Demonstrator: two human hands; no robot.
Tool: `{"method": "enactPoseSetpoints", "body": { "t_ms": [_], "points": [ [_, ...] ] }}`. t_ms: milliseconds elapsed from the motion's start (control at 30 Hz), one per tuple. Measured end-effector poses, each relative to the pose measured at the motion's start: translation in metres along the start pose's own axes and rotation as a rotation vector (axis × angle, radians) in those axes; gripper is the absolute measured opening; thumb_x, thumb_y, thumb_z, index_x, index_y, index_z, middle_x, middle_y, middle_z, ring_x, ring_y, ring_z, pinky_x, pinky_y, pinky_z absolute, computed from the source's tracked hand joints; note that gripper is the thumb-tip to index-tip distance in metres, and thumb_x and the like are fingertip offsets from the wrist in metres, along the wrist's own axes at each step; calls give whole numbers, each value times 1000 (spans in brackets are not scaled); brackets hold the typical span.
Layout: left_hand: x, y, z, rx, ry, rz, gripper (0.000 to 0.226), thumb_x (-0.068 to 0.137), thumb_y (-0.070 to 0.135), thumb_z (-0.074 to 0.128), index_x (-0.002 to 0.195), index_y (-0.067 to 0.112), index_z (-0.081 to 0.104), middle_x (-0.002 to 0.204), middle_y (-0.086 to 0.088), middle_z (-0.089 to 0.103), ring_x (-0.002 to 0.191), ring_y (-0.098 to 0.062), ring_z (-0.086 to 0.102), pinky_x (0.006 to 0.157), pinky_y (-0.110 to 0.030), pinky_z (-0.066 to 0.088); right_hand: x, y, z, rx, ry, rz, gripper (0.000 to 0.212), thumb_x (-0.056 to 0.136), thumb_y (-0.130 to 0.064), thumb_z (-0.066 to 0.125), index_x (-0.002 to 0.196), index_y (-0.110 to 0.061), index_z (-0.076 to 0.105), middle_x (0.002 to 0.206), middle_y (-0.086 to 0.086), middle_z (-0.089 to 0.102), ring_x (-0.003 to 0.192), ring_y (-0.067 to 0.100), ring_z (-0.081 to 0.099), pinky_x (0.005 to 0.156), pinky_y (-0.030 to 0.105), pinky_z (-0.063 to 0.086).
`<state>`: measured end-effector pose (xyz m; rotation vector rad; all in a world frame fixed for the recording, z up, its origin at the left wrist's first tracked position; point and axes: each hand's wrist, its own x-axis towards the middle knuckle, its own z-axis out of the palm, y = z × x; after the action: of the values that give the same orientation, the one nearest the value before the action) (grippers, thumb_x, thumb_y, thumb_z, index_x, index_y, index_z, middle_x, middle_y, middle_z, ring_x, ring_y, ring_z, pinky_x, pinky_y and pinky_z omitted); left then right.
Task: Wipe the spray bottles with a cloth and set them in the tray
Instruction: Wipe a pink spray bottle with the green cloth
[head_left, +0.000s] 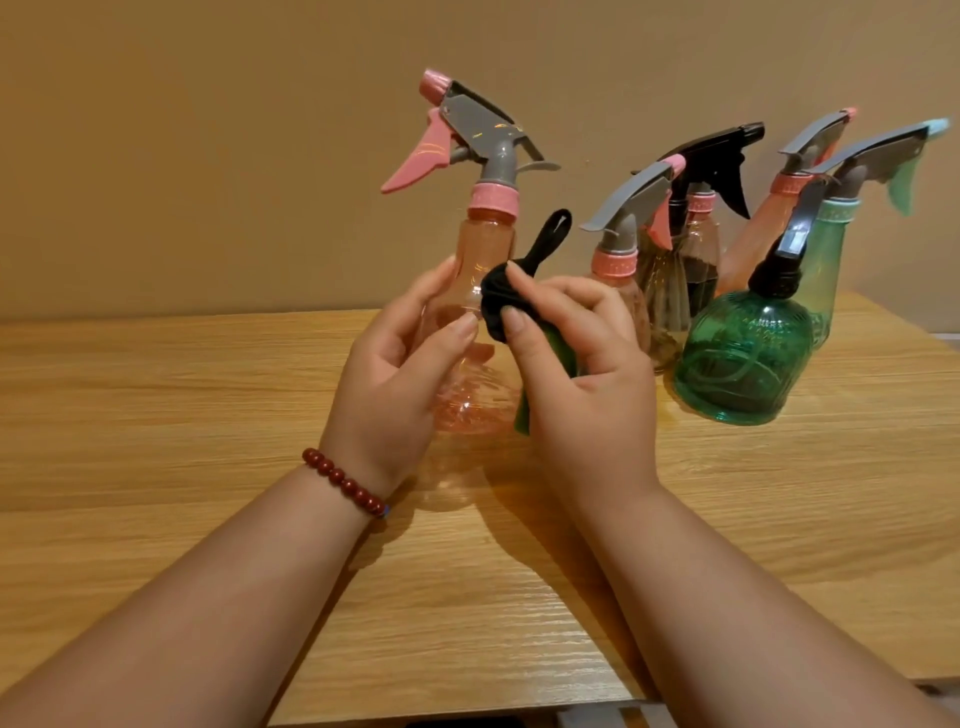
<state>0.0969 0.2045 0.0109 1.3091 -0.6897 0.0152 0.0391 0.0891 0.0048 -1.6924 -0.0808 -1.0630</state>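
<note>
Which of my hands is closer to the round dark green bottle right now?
Right. The right hand, pinching the black cloth, is just left of the round dark green bottle; the left hand grips the pink bottle, farther left.

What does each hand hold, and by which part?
The left hand grips the pink spray bottle around its body. The right hand pinches the bunched black cloth against that bottle.
</note>
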Motion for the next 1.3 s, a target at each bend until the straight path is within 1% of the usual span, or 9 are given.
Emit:
{"method": "enactPoseSetpoints", "body": {
  "t_ms": [167,267,367,500,633,767,900,1133,1300],
  "points": [
    [4,-1,2,-195,4,-77,54,90,21,48,143,16,42,130,-11,61,113,-29,63,80,-33,55,-3,-3,5,3,-107,12,36,98,-18,52,131,-30,54,132,-4,52,124,-3,45,102,12,36],
    [5,-2,3,-216,-3,-84,54,91,22,45,145,17,39,134,-14,57,120,-30,58,94,-43,50,1,-1,8,250,-136,170,35,100,-23,46,131,-35,53,133,-12,57,126,0,48,109,32,40],
    [4,-1,6,-116,10,-58,53,92,27,45,144,19,39,127,-6,63,114,-18,62,86,-32,53,4,2,6,383,-127,291,33,100,-25,44,129,-36,55,130,-11,61,124,4,52,108,41,41],
    [5,0,6,42,48,12,52,92,38,48,142,27,40,115,7,68,98,-11,66,71,-27,51,0,-3,1,144,-107,35,37,100,-15,46,134,-30,49,142,-4,50,133,0,41,109,22,36],
    [3,0,6,31,31,16,49,96,34,42,144,28,38,134,6,59,124,-19,56,96,-39,49,-6,-3,5,-8,-117,-109,39,97,-14,53,135,-22,51,148,4,41,137,2,36,106,13,31],
    [1,2,10,80,74,57,45,98,26,42,142,21,39,129,9,60,120,-4,57,99,-28,47,-5,-3,12,31,-178,-19,39,101,-21,42,139,-30,42,151,-3,37,138,-3,31,107,11,28],
    [0,2,9,76,73,51,43,94,28,47,137,28,47,124,3,65,112,-18,64,92,-37,53,0,3,9,207,-146,130,41,103,-26,34,143,-26,40,143,-10,48,134,1,40,112,34,35],
    [6,8,-4,77,196,114,38,94,30,48,131,28,50,122,-1,66,112,-15,64,93,-34,52,-12,2,15,56,-286,87,46,102,-25,34,146,-35,23,140,-34,30,134,-16,24,105,5,21],
    [1,-5,-4,309,-7,117,46,84,42,53,130,41,50,117,12,66,96,-12,67,82,-26,55,1,-3,9,36,-162,149,46,105,-25,32,147,-37,19,134,-40,25,121,-32,20,95,-6,19]
  ]
}}
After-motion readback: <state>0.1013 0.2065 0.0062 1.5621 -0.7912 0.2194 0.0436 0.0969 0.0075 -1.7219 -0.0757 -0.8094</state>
